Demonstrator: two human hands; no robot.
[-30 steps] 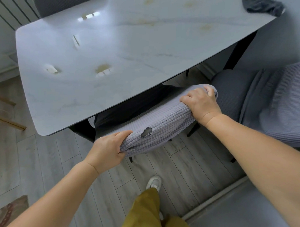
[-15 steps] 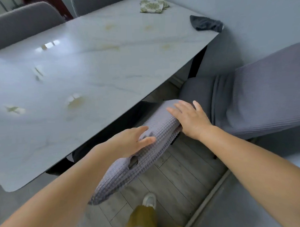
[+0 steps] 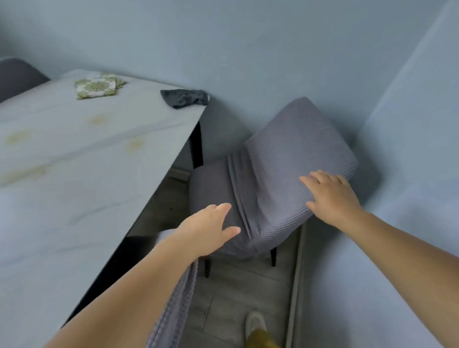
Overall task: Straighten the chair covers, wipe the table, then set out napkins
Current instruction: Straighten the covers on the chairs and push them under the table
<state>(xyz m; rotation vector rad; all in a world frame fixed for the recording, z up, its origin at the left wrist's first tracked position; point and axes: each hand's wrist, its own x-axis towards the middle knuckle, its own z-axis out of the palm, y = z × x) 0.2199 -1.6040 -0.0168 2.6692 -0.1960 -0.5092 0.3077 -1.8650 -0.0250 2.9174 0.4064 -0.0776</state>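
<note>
A chair in a grey ribbed cover [image 3: 298, 155] stands by the wall, right of the marble table [image 3: 68, 195]. The cover bunches in folds where the seat meets the back. My right hand [image 3: 328, 193] lies on the near edge of the chair back with fingers spread. My left hand [image 3: 209, 231] reaches over the seat's near side, fingers straight, holding nothing. Under my left forearm hangs the cover of the nearer chair [image 3: 173, 313]. A dark grey cloth [image 3: 185, 97] lies at the table's far corner. Patterned green napkins [image 3: 98, 86] sit on the table's far end.
Yellowish stains [image 3: 21, 136] mark the tabletop. Another grey chair back [image 3: 9, 77] shows at the far left. The wall closes in on the right, leaving a narrow strip of wooden floor [image 3: 240, 290]. My foot [image 3: 254, 324] is at the bottom.
Both hands let go of the near chair's cover and moved right to the second chair. The view swung right, toward the wall.
</note>
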